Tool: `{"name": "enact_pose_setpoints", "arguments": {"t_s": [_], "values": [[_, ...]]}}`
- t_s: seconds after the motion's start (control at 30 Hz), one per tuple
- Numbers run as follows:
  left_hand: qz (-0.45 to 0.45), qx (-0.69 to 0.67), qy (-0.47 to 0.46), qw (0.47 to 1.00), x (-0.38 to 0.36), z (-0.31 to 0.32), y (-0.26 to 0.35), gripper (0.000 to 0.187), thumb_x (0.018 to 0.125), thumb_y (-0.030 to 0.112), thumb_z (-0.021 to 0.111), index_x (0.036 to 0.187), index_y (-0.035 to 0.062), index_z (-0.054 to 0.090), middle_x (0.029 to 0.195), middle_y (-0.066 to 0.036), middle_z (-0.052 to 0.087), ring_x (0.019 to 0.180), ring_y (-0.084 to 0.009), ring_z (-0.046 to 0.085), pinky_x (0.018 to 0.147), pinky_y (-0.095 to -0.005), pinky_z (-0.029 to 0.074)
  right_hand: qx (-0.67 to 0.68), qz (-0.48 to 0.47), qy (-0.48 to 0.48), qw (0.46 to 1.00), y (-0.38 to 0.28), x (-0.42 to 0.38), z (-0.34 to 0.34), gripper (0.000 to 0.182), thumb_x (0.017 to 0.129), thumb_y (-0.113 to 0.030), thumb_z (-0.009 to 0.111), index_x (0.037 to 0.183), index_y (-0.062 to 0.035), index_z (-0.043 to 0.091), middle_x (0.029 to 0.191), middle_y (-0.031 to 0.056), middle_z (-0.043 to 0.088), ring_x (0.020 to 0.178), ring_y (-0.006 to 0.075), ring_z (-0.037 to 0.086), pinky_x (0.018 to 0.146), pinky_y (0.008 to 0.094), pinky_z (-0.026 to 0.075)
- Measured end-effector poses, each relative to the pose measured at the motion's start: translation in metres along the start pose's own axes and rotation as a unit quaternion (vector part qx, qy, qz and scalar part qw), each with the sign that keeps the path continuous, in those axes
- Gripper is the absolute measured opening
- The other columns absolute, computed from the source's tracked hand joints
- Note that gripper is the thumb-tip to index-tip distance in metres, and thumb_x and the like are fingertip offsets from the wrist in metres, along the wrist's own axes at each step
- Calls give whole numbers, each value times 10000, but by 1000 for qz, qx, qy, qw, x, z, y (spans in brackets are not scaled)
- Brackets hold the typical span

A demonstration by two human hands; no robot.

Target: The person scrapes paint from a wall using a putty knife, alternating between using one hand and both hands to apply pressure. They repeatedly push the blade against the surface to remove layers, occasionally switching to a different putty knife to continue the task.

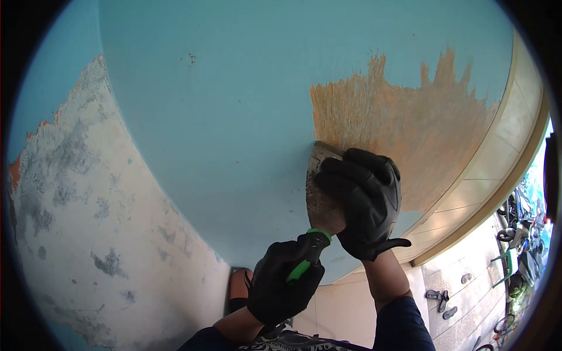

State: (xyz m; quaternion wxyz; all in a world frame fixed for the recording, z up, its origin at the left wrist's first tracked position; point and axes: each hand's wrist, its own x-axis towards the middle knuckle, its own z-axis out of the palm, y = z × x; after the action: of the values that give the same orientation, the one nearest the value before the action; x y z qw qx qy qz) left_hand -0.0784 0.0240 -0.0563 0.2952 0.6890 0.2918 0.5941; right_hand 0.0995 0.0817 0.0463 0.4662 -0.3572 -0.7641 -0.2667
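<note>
My left hand (284, 281), in a black glove, is wrapped round the black and green handle of a scraper (326, 210). The scraper's wide, stained metal blade lies against the blue painted wall (222, 117), its upper corner at the left edge of a scraped brown patch (410, 117). My right hand (363, 199), also in a black glove, presses its fingers onto the blade from the right. The blade's right part is hidden behind those fingers.
At the left is a white and grey wall (105, 216) with its paint stripped. A cream tiled border (486, 158) runs down the right. Beyond it are sandals (438, 297), a green chair (508, 266) and parked motorbikes (509, 231).
</note>
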Motion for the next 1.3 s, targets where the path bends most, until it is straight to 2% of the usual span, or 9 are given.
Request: {"name": "enact_pose_setpoints", "arguments": {"t_s": [0.43, 0.63, 0.7, 0.83, 0.9, 1.0, 1.13, 1.2, 1.3], "values": [[-5, -44, 5, 999, -4, 2, 3, 482, 836, 31, 798, 1243, 38, 541, 1103, -180, 646, 898, -285, 714, 754, -382, 567, -11, 9, -28, 1000, -2, -10, 1, 368, 700, -262, 788, 1066, -227, 762, 1181, -51, 702, 1168, 259, 604, 953, 469, 441], [12, 47, -4, 999, 3, -2, 5, 511, 824, 54, 820, 1244, 26, 531, 1108, -174, 641, 888, -278, 714, 741, -370, 564, -7, -5, -3, 1000, 0, 4, -4, 367, 702, -274, 794, 1065, -226, 761, 1195, -48, 695, 1180, 263, 596, 954, 471, 442], [-11, -41, -10, 999, -2, 0, 6, 517, 819, 57, 823, 1239, 31, 524, 1143, -176, 632, 923, -289, 706, 768, -380, 565, -2, 13, -37, 999, -1, -7, -3, 378, 700, -275, 798, 1073, -224, 761, 1209, -43, 689, 1175, 265, 598, 949, 475, 444], [-35, -26, -3, 999, -1, -2, 7, 511, 829, 46, 809, 1247, 31, 515, 1177, -181, 621, 953, -282, 697, 791, -378, 564, -10, -2, -2, 1000, -2, 2, -1, 378, 696, -270, 800, 1070, -222, 761, 1211, -39, 688, 1170, 261, 601, 941, 478, 447], [26, 51, -9, 998, 6, -6, 15, 513, 836, 33, 799, 1260, 30, 510, 1171, -175, 612, 958, -271, 692, 802, -375, 562, -17, -2, -6, 1000, -4, 6, -4, 376, 695, -259, 799, 1067, -213, 763, 1193, -34, 698, 1165, 259, 607, 933, 475, 452], [13, 21, -33, 999, 3, -3, 13, 508, 839, 23, 792, 1260, 31, 507, 1178, -179, 608, 957, -273, 693, 805, -375, 562, 0, 9, -26, 1000, -4, -1, -3, 378, 693, -261, 801, 1065, -207, 764, 1170, -33, 709, 1159, 258, 612, 928, 472, 454], [31, 17, -8, 999, -1, 0, 16, 514, 836, 15, 790, 1263, 35, 505, 1165, -186, 608, 945, -287, 693, 807, -385, 560, 9, 2, -7, 1000, -2, 0, -4, 372, 692, -260, 798, 1058, -204, 764, 1157, -37, 714, 1154, 257, 615, 926, 469, 452], [-12, -11, -14, 1000, -5, 2, 5, 515, 836, 10, 788, 1265, 33, 504, 1139, -182, 612, 940, -280, 693, 802, -383, 558, -22, 0, -15, 1000, -2, -4, -2, 358, 692, -251, 792, 1046, -204, 762, 1156, -35, 712, 1146, 255, 615, 921, 471, 452], [-4, -44, -8, 999, -3, 0, 8, 503, 838, 10, 786, 1258, 35, 510, 1127, -175, 615, 947, -282, 695, 801, -384, 557, -7, 10, -12, 1000, -7, -2, -1, 350, 695, -241, 786, 1042, -207, 764, 1155, -31, 712, 1144, 258, 615, 917, 467, 456]]}}
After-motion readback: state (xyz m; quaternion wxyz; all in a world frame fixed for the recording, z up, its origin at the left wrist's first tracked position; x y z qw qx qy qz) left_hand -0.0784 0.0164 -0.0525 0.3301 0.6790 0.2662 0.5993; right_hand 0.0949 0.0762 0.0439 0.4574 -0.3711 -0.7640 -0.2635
